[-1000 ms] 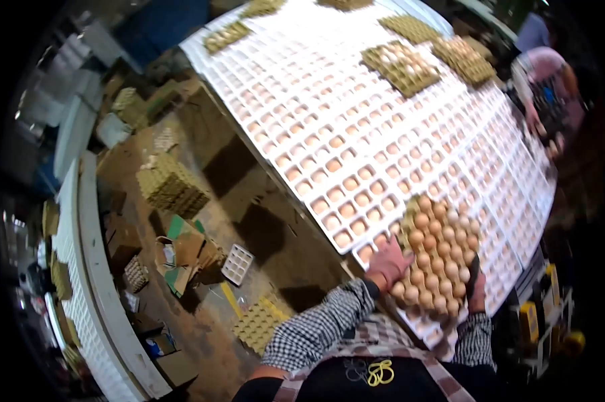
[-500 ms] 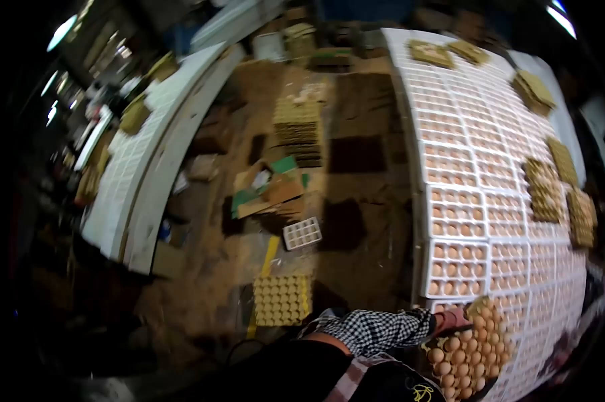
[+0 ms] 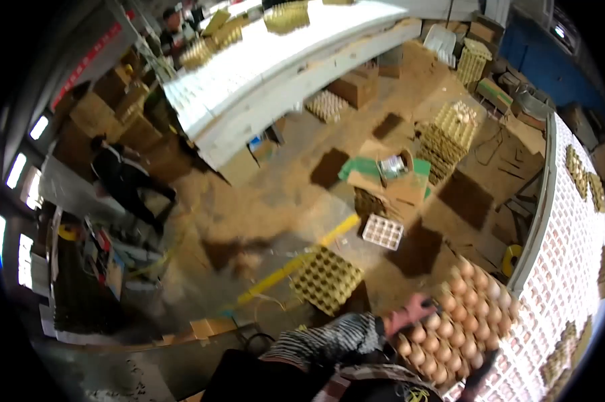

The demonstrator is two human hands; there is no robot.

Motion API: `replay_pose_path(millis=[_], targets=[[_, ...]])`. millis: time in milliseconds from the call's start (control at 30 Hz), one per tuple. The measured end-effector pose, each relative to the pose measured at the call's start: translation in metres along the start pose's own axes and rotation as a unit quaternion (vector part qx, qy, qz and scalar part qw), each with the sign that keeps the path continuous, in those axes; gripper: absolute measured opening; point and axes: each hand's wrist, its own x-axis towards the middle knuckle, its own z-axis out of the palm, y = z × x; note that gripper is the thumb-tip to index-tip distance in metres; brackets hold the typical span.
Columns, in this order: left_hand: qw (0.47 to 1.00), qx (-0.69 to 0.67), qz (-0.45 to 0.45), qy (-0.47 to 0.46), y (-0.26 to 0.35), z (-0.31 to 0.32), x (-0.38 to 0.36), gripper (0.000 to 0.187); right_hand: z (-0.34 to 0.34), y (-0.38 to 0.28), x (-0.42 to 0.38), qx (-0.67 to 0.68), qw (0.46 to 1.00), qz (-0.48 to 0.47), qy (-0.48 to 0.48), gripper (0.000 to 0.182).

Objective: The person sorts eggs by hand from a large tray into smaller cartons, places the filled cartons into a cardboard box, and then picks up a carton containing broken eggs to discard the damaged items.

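A yellowish pulp tray full of brown eggs (image 3: pixel 460 321) is at the lower right, in front of my body. My left hand (image 3: pixel 411 315), in a pink glove with dark fingertips, holds the tray's left edge. My right hand (image 3: pixel 480 375) is a dark shape at the tray's lower right edge, mostly in shadow, its fingers against the tray. To the left of the hands an empty pulp egg tray (image 3: pixel 326 280) lies low down. The white table of packed eggs (image 3: pixel 557 261) is to the right of the held tray.
On the floor are a white plastic tray (image 3: pixel 383 232), an open cardboard box with green flaps (image 3: pixel 389 177) and stacked pulp trays (image 3: pixel 450 134). A long white table (image 3: pixel 262 74) runs across the top left. A person in dark clothes (image 3: pixel 125 175) bends at the left.
The view has swung left. The egg tray, earlier over the right-hand table's edge, is now in front of my body, beside that table. My left hand still holds its left edge.
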Motion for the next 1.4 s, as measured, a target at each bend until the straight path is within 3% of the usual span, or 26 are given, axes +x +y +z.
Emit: replay_pose_path(millis=[67, 167, 200, 300, 400, 467, 533, 567, 600, 633, 667, 700, 767, 833, 867, 900, 933, 967, 1000, 1033, 1067, 1100, 1200, 1267, 1333, 1400], targets=[[0.993, 0.023, 0.056, 0.103, 0.044, -0.071, -0.034, 0.041, 0.051, -0.005, 0.041, -0.16, 0.985, -0.064, 0.026, 0.044], [0.969, -0.072, -0.114, 0.207, 0.0, -0.122, -0.046, 0.047, 0.125, 0.006, 0.128, -0.29, 0.955, -0.032, -0.045, 0.039], [0.959, -0.025, -0.158, 0.233, -0.057, -0.135, -0.04, 0.052, 0.143, 0.019, 0.163, -0.308, 0.949, -0.011, -0.073, 0.037], [0.9, 0.003, -0.3, 0.315, -0.136, -0.17, -0.051, 0.059, 0.176, 0.085, 0.269, -0.317, 0.934, 0.096, -0.135, 0.035], [0.84, 0.018, -0.37, 0.396, -0.235, -0.165, -0.092, 0.063, 0.174, 0.174, 0.331, -0.346, 0.9, 0.192, -0.184, 0.037], [0.802, -0.025, -0.423, 0.42, -0.306, -0.186, -0.105, 0.063, 0.197, 0.238, 0.382, -0.477, 0.817, 0.25, -0.206, 0.05], [0.76, -0.016, -0.47, 0.448, -0.346, -0.202, -0.116, 0.062, 0.2, 0.309, 0.424, -0.503, 0.777, 0.259, -0.276, 0.057], [0.756, -0.074, -0.466, 0.455, -0.395, -0.204, -0.13, 0.061, 0.191, 0.348, 0.444, -0.562, 0.739, 0.243, -0.28, 0.061], [0.749, -0.135, -0.463, 0.454, -0.446, -0.204, -0.144, 0.061, 0.212, 0.349, 0.438, -0.553, 0.736, 0.254, -0.297, 0.066], [0.804, -0.018, -0.428, 0.411, -0.46, -0.205, -0.158, 0.058, 0.235, 0.348, 0.432, -0.543, 0.733, 0.265, -0.313, 0.071], [0.842, 0.082, -0.381, 0.373, -0.442, -0.207, -0.156, 0.054, 0.261, 0.346, 0.426, -0.533, 0.729, 0.276, -0.329, 0.076], [0.861, 0.187, -0.328, 0.341, -0.423, -0.21, -0.153, 0.05, 0.245, 0.387, 0.438, -0.562, 0.716, 0.253, -0.327, 0.075], [0.878, 0.257, -0.295, 0.277, -0.341, -0.221, -0.132, 0.04, 0.207, 0.454, 0.451, -0.626, 0.7, 0.192, -0.285, 0.073], [0.894, 0.273, -0.268, 0.235, -0.332, -0.225, -0.126, 0.031, 0.177, 0.472, 0.445, -0.647, 0.703, 0.159, -0.248, 0.071], [0.903, 0.294, -0.201, 0.241, -0.342, -0.223, -0.128, 0.027, 0.181, 0.449, 0.432, -0.645, 0.698, 0.211, -0.23, 0.071], [0.91, 0.3, -0.173, 0.226, -0.348, -0.213, -0.124, 0.027, 0.165, 0.436, 0.421, -0.616, 0.72, 0.195, -0.255, 0.066], [0.912, 0.085, -0.253, 0.312, -0.355, -0.202, -0.124, 0.024, 0.152, 0.42, 0.409, -0.585, 0.741, 0.173, -0.282, 0.063], [0.861, -0.132, -0.322, 0.371, -0.355, -0.198, -0.127, 0.02, 0.18, 0.343, 0.38, -0.627, 0.702, 0.22, -0.257, 0.059], [0.909, -0.02, -0.309, 0.28, -0.356, -0.197, -0.129, 0.025, 0.106, 0.425, 0.389, -0.612, 0.741, 0.142, -0.238, 0.054], [0.935, 0.109, -0.275, 0.195, -0.36, -0.197, -0.131, 0.03, 0.101, 0.394, 0.379, -0.555, 0.776, 0.138, -0.267, 0.048], [0.94, 0.223, -0.223, 0.129, -0.361, -0.195, -0.131, 0.036, 0.105, 0.34, 0.357, -0.547, 0.79, 0.151, -0.233, 0.046], [0.936, 0.289, -0.128, 0.157, -0.296, -0.179, -0.116, 0.033, 0.1, 0.294, 0.342, -0.54, 0.807, 0.15, -0.187, 0.044], [0.964, 0.095, -0.219, 0.117, -0.181, -0.152, -0.033, 0.035, 0.073, 0.167, 0.297, -0.486, 0.86, 0.148, -0.059, 0.038], [0.965, 0.089, -0.244, 0.032, -0.119, -0.118, 0.014, 0.037, 0.081, 0.007, 0.225, -0.379, 0.916, 0.132, -0.023, 0.04], [0.959, 0.141, -0.24, -0.05, -0.077, -0.093, 0.081, 0.039, 0.027, -0.012, 0.235, -0.257, 0.966, 0.016, 0.035, 0.041], [0.943, 0.192, -0.243, -0.118, -0.045, -0.072, 0.163, 0.041, -0.026, -0.063, 0.227, -0.258, 0.951, -0.1, 0.138, 0.042]])
